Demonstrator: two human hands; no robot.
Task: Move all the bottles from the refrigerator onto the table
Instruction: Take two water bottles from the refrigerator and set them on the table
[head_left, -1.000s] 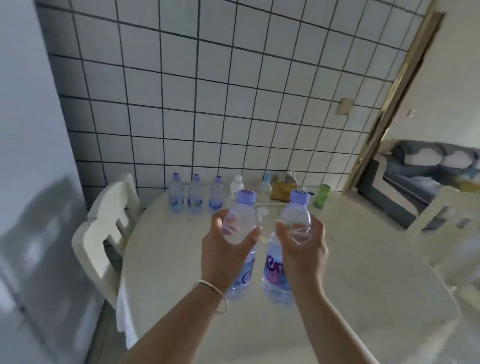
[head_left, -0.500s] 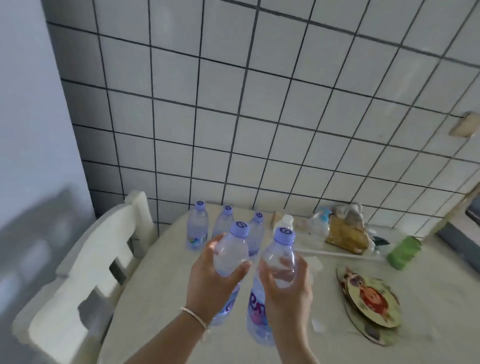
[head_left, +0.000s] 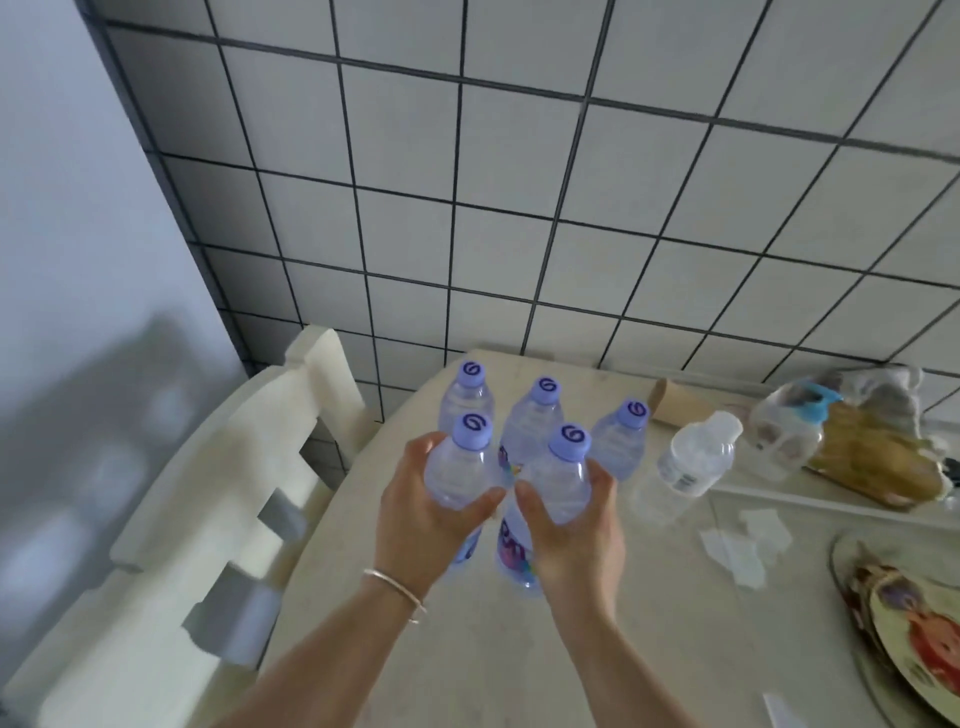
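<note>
Every purple cap bears a dark swirl logo; the label lettering is blurred and unreadable. The left hand (head_left: 421, 519) grips one bottle (head_left: 460, 475), the right hand (head_left: 574, 527) another (head_left: 558, 480), both above the desk (head_left: 597, 649). Three bottles (head_left: 535, 415) stand just beyond them.

Plate (head_left: 914, 639) (right edge) cut off

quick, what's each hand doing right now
Left hand: grips a purple-capped water bottle.
Right hand: grips another purple-capped bottle.
</note>
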